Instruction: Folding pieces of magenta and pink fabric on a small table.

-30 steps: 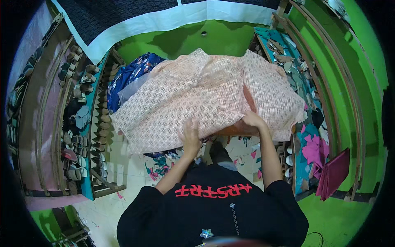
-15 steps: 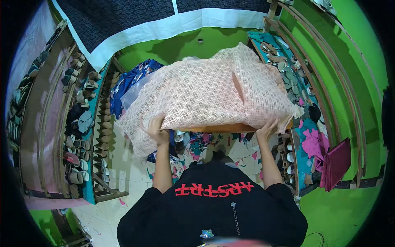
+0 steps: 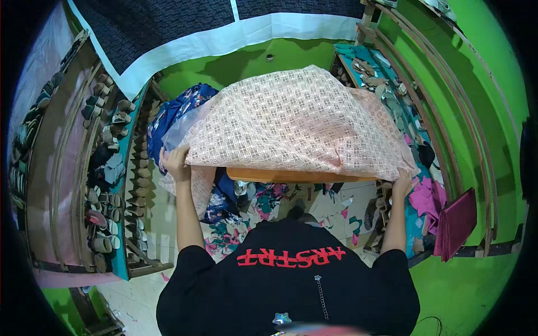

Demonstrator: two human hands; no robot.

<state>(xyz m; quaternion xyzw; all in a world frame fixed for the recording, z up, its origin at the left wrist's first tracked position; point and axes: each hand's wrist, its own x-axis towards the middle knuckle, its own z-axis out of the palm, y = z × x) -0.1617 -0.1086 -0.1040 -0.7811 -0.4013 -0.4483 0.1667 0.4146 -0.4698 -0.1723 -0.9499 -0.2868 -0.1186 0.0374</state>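
Note:
A pale pink fabric (image 3: 280,123) with an openwork, lace-like pattern lies in a billowed heap over an orange-brown tabletop (image 3: 291,175), whose near edge shows below it. My left hand (image 3: 176,162) pinches the near left part of the cloth, fingers closed on it. At the other end, my right hand (image 3: 402,183) grips the near right corner. Between the two hands the near edge runs almost straight. A loose part of the cloth hangs below my left hand. Behind the left end bulges a blue floral fabric (image 3: 185,109), partly covered by a whitish sheer sheet (image 3: 185,130).
Racks with shoes and wooden shoe lasts (image 3: 140,182) stand on the left. To the right, a teal shelf (image 3: 350,51) carries cut pieces, magenta scraps (image 3: 427,197) and a folded dark-red sheet (image 3: 457,224). Colourful scraps (image 3: 269,199) litter the tiled floor under the table.
My hands have moved apart, the left one leftward and slightly up, the right one rightward. The near edge of the pink fabric is stretched wider, and the upright fold on its right has flattened.

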